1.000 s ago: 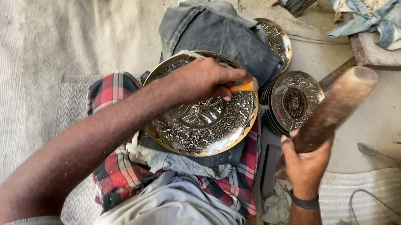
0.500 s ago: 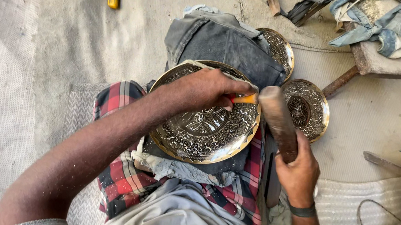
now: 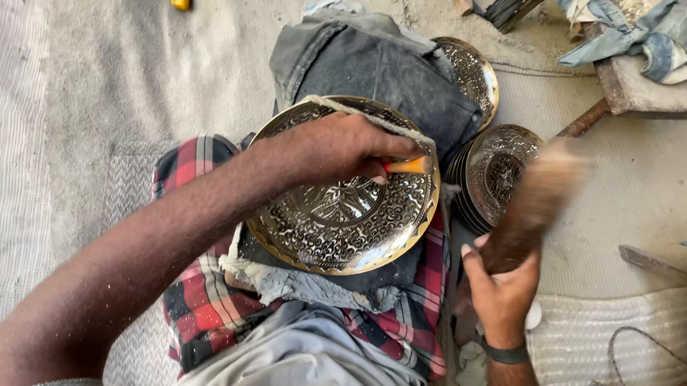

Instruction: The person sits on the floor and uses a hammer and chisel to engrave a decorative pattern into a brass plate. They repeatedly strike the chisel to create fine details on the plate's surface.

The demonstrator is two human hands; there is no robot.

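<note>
**Engraved plate held on the lap, mallet blurred**

The wooden mallet [image 3: 531,208] is smeared by motion; its head cannot be made out. The chisel [image 3: 405,166] is mostly hidden inside the left hand [image 3: 340,145], whose fingers are clenched on it. The right hand [image 3: 501,289] is wrapped around the mallet handle. The engraved brass plate [image 3: 340,219] is rested on a checked cloth [image 3: 201,306] at centre. A concrete floor [image 3: 100,62] is seen. Stacked plates [image 3: 497,172] lie at 2 o'clock.

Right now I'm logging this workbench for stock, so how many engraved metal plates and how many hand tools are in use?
Engraved metal plates: at least 3, the large plate on the lap, one behind the denim, and a stack whose number I cannot tell.
Hand tools in use: 2, orange-handled chisel in the left hand, wooden mallet in the right hand.
Total: at least 5.
</note>
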